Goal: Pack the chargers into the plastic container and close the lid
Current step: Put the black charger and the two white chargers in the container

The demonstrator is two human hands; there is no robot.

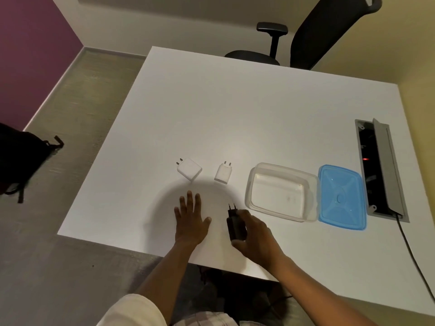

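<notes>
My right hand (255,234) grips a black charger (235,225) near the table's front edge, its two pins pointing away from me. My left hand (191,220) lies flat on the table, fingers spread, holding nothing. Two white chargers lie further back: a larger square one (190,169) on the left and a smaller one (223,173) to its right. A clear plastic container (281,191) stands open with nothing inside it, to the right of the black charger. Its blue lid (341,197) lies flat beside it on the right.
A white table (235,109) holds everything. At its right edge is an open cable hatch (379,168) with a black cord running out toward me. A black office chair (313,36) stands behind the table, and a black bag (21,156) lies on the floor at left.
</notes>
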